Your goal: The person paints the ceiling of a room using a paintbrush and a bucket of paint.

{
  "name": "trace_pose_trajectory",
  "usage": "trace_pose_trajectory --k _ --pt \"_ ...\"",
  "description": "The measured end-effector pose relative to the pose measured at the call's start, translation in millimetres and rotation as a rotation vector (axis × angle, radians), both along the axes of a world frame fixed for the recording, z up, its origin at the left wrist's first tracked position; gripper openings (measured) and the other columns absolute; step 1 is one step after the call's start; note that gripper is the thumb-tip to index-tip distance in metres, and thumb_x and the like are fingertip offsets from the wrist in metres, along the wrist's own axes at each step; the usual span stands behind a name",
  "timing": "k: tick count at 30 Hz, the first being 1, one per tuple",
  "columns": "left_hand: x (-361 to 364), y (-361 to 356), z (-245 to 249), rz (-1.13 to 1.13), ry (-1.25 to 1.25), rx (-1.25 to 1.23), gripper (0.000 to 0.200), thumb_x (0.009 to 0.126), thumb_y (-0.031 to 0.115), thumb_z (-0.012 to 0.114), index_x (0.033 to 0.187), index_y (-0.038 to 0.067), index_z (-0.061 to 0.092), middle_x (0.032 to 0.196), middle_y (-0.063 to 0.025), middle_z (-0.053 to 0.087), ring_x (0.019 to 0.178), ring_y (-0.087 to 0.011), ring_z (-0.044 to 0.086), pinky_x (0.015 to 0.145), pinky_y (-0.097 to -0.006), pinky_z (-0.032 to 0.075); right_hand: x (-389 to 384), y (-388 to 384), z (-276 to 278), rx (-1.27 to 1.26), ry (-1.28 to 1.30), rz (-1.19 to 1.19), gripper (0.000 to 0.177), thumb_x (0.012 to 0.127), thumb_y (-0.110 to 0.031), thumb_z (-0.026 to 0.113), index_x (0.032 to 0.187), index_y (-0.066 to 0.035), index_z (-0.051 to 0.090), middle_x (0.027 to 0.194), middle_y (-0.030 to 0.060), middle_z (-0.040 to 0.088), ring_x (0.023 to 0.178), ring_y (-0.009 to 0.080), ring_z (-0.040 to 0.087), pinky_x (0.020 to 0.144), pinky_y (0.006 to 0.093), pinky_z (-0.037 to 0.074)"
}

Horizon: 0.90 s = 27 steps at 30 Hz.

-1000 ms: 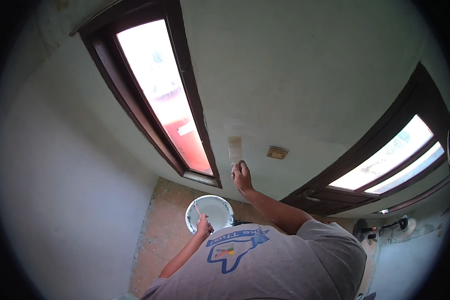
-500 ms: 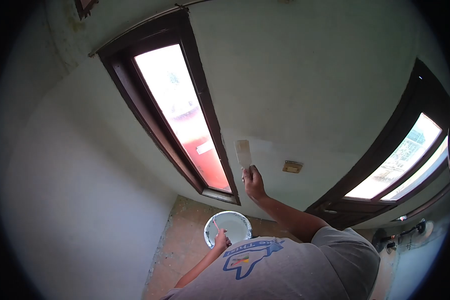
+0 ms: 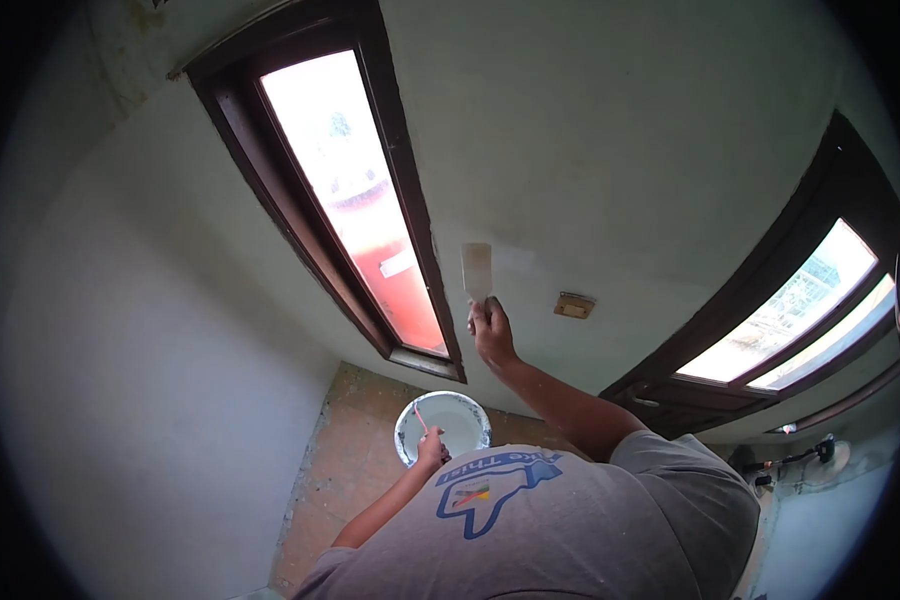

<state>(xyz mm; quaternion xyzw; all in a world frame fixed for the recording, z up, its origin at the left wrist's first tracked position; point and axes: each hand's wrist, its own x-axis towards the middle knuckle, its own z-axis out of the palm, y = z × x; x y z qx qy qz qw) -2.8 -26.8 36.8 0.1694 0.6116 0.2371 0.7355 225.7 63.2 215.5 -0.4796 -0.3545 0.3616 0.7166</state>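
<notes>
My right hand (image 3: 490, 332) is raised in front of the wall, fingers closed around the lower end of a flat putty knife (image 3: 477, 270). The knife's pale blade points upward and overlaps the wall just right of the tall window. Low down at the front, my left hand (image 3: 432, 448) is closed at the near side of a white bucket (image 3: 486, 425). A thin pinkish handle (image 3: 421, 418) runs from that hand to the bucket's rim. Whitish material shows inside the bucket, and its rim is smeared with dark marks.
A dark-framed window (image 3: 410, 180) stands left of the knife. To its right, a yellowed switch plate (image 3: 574, 305) sits on the greenish wall (image 3: 610, 150). A dark door (image 3: 660, 385) with glass panes is at the right. Brownish tiles (image 3: 355, 440) cover the floor.
The whole view has shifted slightly, with window, switch plate and bucket appearing higher. The putty knife blade stands more upright and looks paler. Both hands keep their holds.
</notes>
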Motion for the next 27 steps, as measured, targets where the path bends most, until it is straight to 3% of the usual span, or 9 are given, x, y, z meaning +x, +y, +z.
trace_pose_trajectory --k 5,9,12,14,17,20,24,27 --pt "5 3 3 0.005 0.005 -0.03 0.021 0.081 0.024 0.057 0.087 0.015 0.039 0.054 0.0018 0.026 0.04 -0.0128 0.027 0.041 -0.0331 0.025 7 21 0 -0.186 0.204 0.01 0.016 0.103 -0.022 0.05 0.099 -0.006 0.053 0.069 0.0001 0.05 0.056 0.0095 0.047 0.052 0.0252 0.041" --pt "3 4 0 0.01 -0.008 -0.022 0.021 0.081 0.024 0.057 0.087 0.015 0.039 0.054 0.0019 0.025 0.041 -0.0126 0.026 0.042 -0.0328 0.026 -16 -23 12 -0.389 0.323 -0.021 0.017 0.102 -0.022 0.051 0.1 -0.006 0.054 0.07 -0.0001 0.051 0.055 0.0096 0.047 0.051 0.0256 0.041" --pt "4 4 -2 0.017 -0.021 -0.045 0.02 0.081 0.024 0.058 0.086 0.015 0.04 0.054 0.0019 0.025 0.041 -0.0127 0.026 0.042 -0.0329 0.025 -16 -31 16 -0.388 0.268 -0.011 0.017 0.102 -0.022 0.051 0.101 -0.005 0.054 0.069 -0.0001 0.051 0.055 0.0093 0.047 0.052 0.0256 0.041" --pt "7 4 1 0.013 -0.012 -0.049 0.02 0.08 0.023 0.058 0.086 0.015 0.04 0.054 0.0017 0.025 0.041 -0.0127 0.026 0.042 -0.0329 0.025 -9 -15 18 -0.05 0.048 -0.004 0.018 0.102 -0.022 0.051 0.1 -0.004 0.053 0.069 -0.0002 0.051 0.055 0.0089 0.047 0.052 0.0256 0.041" --pt "7 2 4 0.003 -0.011 -0.053 0.02 0.08 0.023 0.058 0.085 0.015 0.04 0.054 0.0015 0.026 0.041 -0.0129 0.026 0.042 -0.0329 0.025 -7 0 38 -0.011 0.117 -0.035 0.018 0.102 -0.021 0.051 0.1 -0.004 0.053 0.069 -0.0003 0.05 0.055 0.0083 0.046 0.052 0.0251 0.041" --pt "7 1 1 -0.011 -0.024 -0.059 0.02 0.08 0.022 0.058 0.084 0.015 0.039 0.054 0.0014 0.026 0.041 -0.0131 0.027 0.042 -0.0329 0.025 -2 -6 24 -0.169 0.189 -0.081 0.018 0.102 -0.021 0.051 0.1 -0.004 0.054 0.069 -0.0001 0.051 0.056 0.0083 0.047 0.052 0.0246 0.041" --pt "6 7 1 -0.01 -0.036 -0.075 0.019 0.081 0.022 0.057 0.084 0.015 0.039 0.054 0.001 0.027 0.041 -0.0137 0.028 0.041 -0.0334 0.025 0 -36 19 -0.14 0.197 -0.055 0.018 0.102 -0.021 0.051 0.1 -0.003 0.055 0.07 0.0004 0.052 0.057 0.0086 0.048 0.053 0.0241 0.041" --pt "9 5 0 -0.018 -0.053 -0.058 0.018 0.082 0.022 0.056 0.086 0.014 0.04 0.055 0.0002 0.028 0.041 -0.0139 0.028 0.042 -0.0335 0.027 8 -39 23 -0.017 0.034 -0.057 0.018 0.101 -0.021 0.053 0.101 -0.003 0.055 0.07 -0.0004 0.052 0.056 0.0074 0.047 0.053 0.024 0.042"
